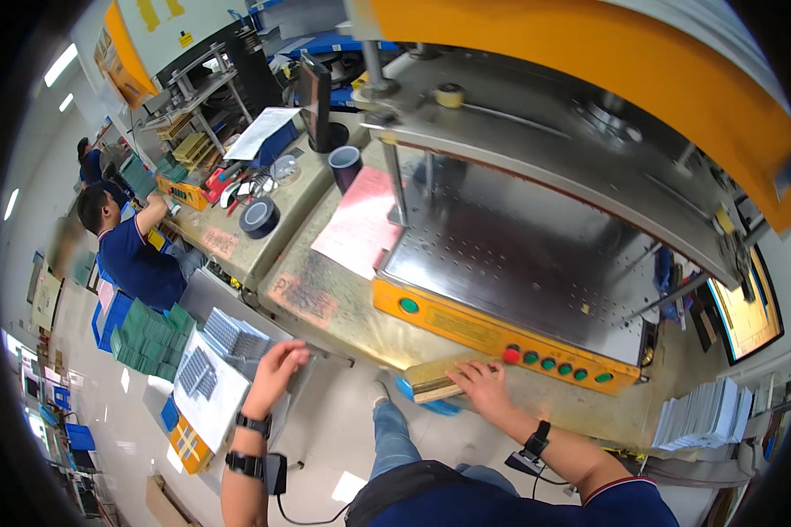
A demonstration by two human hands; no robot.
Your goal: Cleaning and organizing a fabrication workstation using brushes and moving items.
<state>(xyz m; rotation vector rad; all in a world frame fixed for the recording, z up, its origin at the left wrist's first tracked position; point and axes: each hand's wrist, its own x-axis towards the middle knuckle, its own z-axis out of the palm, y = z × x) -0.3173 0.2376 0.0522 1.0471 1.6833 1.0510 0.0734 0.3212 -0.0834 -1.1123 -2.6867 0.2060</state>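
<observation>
Under the orange press [536, 263], right hand [482, 386] lies flat on wooden block [435, 379], left hand [277, 369] open, grip empty.

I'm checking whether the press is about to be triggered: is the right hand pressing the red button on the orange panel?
No. The right hand lies flat on a flat tan stack at the bench edge, below the red button.

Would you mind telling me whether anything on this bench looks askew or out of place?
The slim stack of boards under the right hand lies tilted, and its near end juts past the bench edge. The pink sheet sits skewed, one corner under the press bed. The left hand rests on a side tray.
</observation>
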